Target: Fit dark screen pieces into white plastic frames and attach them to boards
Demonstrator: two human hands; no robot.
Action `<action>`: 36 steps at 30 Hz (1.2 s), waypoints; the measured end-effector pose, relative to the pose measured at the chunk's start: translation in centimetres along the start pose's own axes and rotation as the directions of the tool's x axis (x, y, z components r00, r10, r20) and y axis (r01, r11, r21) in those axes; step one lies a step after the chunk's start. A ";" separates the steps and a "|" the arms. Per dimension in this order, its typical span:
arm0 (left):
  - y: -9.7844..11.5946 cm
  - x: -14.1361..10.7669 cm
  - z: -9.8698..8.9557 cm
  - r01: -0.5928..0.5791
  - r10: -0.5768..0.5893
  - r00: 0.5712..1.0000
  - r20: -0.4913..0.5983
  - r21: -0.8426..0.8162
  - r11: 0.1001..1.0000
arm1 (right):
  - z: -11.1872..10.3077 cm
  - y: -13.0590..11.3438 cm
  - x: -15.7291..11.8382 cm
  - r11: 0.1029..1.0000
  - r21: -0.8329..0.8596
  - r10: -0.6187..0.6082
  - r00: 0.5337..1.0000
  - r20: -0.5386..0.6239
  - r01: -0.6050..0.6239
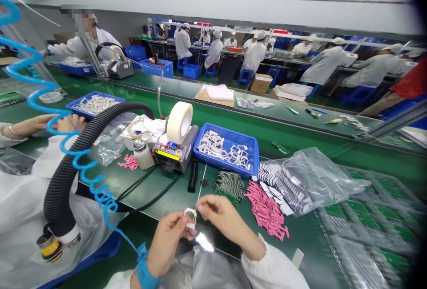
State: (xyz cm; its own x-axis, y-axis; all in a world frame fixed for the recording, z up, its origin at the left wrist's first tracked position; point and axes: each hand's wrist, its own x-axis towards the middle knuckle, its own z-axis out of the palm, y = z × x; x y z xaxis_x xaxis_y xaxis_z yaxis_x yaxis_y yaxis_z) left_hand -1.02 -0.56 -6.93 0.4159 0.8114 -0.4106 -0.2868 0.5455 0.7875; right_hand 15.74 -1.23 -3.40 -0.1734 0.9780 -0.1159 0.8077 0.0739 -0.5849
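Near the front edge of the bench, my left hand (170, 235) pinches a small white plastic frame (190, 224) between thumb and fingers. A blue wrist strap (145, 269) is around that wrist. My right hand (222, 218) is closed close beside the frame's right side. From its fingertips a thin pale stick (202, 184) points up and away; its lower end is hard to make out. Beyond my hands lie a stack of thin green-and-silver strips (230, 186) and a heap of pink pieces (267, 211).
A blue tray (227, 168) contains several white frames. Left of it stand a tape dispenser (173, 158) and a pump bottle (143, 153). A black hose (63, 182) and coiled blue cord (100, 186) cross the left, near a co-worker's hands (68, 123). Plastic trays (367, 235) lie right.
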 end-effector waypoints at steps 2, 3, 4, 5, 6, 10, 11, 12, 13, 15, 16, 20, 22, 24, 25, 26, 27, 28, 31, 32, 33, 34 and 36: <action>0.3 -0.2 -1.2 0.047 -0.048 0.999 -0.021 -0.035 0.998 | -0.3 1.0 1.9 0.989 -0.129 0.061 0.993 -0.098 -0.073; 0.4 -0.4 -1.9 0.082 -0.083 0.996 -0.018 -0.060 0.995 | -0.4 1.6 2.8 0.976 -0.192 0.075 0.989 -0.131 -0.099; 0.4 -0.6 -2.6 0.119 -0.120 0.993 -0.012 -0.084 0.989 | -0.5 2.2 3.8 0.962 -0.249 0.079 0.986 -0.144 -0.113; 0.4 -0.9 -3.3 0.154 -0.155 0.988 -0.005 -0.104 0.983 | -0.6 2.8 4.6 0.948 -0.297 0.074 0.988 -0.138 -0.113; 0.3 -1.1 -4.0 0.183 -0.185 0.983 -0.003 -0.123 0.975 | -0.6 3.4 5.4 0.938 -0.333 0.063 0.991 -0.117 -0.099; -0.6 -2.5 -7.8 0.220 -0.249 0.966 -0.076 -0.268 0.938 | -1.1 4.5 7.1 0.925 -0.380 -0.012 1.000 -0.022 0.003; -0.8 -2.8 -9.1 0.209 -0.258 0.960 -0.113 -0.328 0.921 | -1.3 4.5 7.2 0.928 -0.371 -0.032 0.999 -0.007 0.027; -0.9 -3.2 -10.4 0.184 -0.259 0.953 -0.155 -0.384 0.905 | -1.5 4.5 7.2 0.934 -0.355 -0.050 0.999 0.005 0.048; -1.0 -3.6 -11.8 0.150 -0.252 0.948 -0.195 -0.426 0.892 | -1.8 4.4 7.0 0.942 -0.330 -0.064 0.998 0.013 0.065; -0.6 -4.4 -14.8 0.060 -0.221 0.934 -0.280 -0.487 0.872 | -2.4 3.8 6.5 0.963 -0.254 -0.080 0.996 0.024 0.084; -0.3 -4.9 -16.2 0.003 -0.201 0.925 -0.323 -0.524 0.852 | -2.6 3.3 6.1 0.975 -0.203 -0.084 0.996 0.026 0.087; 0.8 -6.9 -20.3 -0.192 -0.149 0.857 -0.493 -0.574 0.796 | -1.9 -0.8 5.2 0.990 0.111 -0.096 0.995 0.040 0.091; 0.9 -7.5 -21.2 -0.210 -0.131 0.821 -0.555 -0.507 0.836 | 0.0 -3.9 5.7 0.937 0.345 -0.103 0.988 0.112 0.058; 0.6 -7.7 -21.7 -0.187 -0.105 0.816 -0.569 -0.432 0.883 | 3.0 -7.1 7.0 0.837 0.547 -0.124 0.962 0.242 -0.030; 0.3 -7.6 -21.9 -0.177 -0.090 0.816 -0.571 -0.395 0.901 | 4.9 -8.6 7.9 0.795 0.600 -0.125 0.943 0.308 -0.091; 0.0 -7.5 -22.1 -0.167 -0.078 0.816 -0.572 -0.363 0.917 | 6.8 -9.9 8.8 0.754 0.637 -0.122 0.920 0.373 -0.158; -0.3 -7.3 -22.4 -0.162 -0.065 0.815 -0.576 -0.333 0.929 | 8.8 -11.1 9.7 0.716 0.661 -0.111 0.898 0.425 -0.224; -0.6 -7.1 -22.7 -0.158 -0.056 0.813 -0.579 -0.311 0.937 | 10.8 -12.2 10.6 0.678 0.678 -0.099 0.880 0.465 -0.283; -1.2 -6.8 -23.8 -0.142 -0.071 0.816 -0.573 -0.319 0.937 | 15.6 -14.6 12.3 0.581 0.682 -0.023 0.828 0.560 -0.445; -1.2 -6.8 -24.1 -0.136 -0.089 0.824 -0.560 -0.348 0.928 | 16.7 -15.3 12.6 0.551 0.675 0.003 0.810 0.587 -0.491; -1.2 -6.8 -24.4 -0.139 -0.104 0.822 -0.559 -0.376 0.916 | 17.5 -15.8 12.8 0.522 0.667 0.027 0.791 0.611 -0.532; -1.1 -6.9 -24.5 -0.145 -0.121 0.820 -0.560 -0.407 0.902 | 18.1 -16.2 12.9 0.494 0.660 0.048 0.776 0.629 -0.566; -0.8 -6.9 -24.5 -0.164 -0.140 0.817 -0.559 -0.458 0.874 | 18.4 -16.8 12.7 0.445 0.656 0.084 0.757 0.648 -0.610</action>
State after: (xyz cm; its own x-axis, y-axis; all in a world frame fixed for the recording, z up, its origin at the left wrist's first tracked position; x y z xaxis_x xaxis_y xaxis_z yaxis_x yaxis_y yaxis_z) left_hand -24.87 -1.45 -15.96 -0.1025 0.7038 -0.7030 -0.7142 0.4399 0.5445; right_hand -10.43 6.37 -9.80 -0.4283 0.6204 -0.6570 0.0958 -0.6918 -0.7157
